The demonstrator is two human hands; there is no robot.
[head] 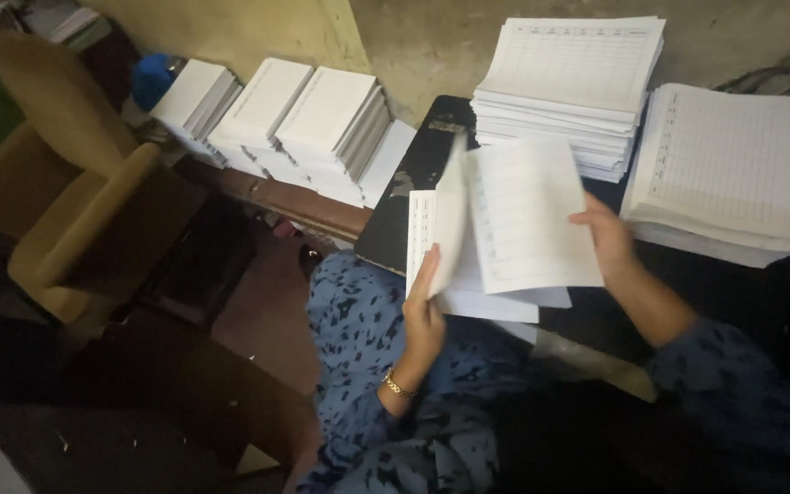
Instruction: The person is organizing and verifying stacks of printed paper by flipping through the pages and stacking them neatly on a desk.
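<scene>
A head-worn camera looks down at a person in blue patterned sleeves seated at a dark work surface (413, 174) covered with stacks of printed ruled forms. Both hands hold a folded sheet (528, 215) lifted above a small pile of sheets (482, 297) at the centre of the view. The left hand (424, 306), at about 7 o'clock from the sheet, is closed lightly on the sheet's lower left edge, fingers upright along the fold, apparently to keep the crease lined up; a gold bracelet (398, 386) sits on that wrist. The right hand (610, 240), at 3 o'clock from the sheet, lies mostly flat with fingers spread over the right edge, seemingly steadying the page, though whether the thumb pinches underneath cannot be told. A tall stack of forms (573, 87) stands at 12 o'clock, just behind the held sheet, and a wider stack (733, 169) lies at 2 o'clock, near the right hand, both within easy reach. At 10 o'clock, well apart, three bundles of white booklets (276, 123) lean in a row against a yellowish wall. A tan armchair (75, 201) sits at 9 o'clock
</scene>
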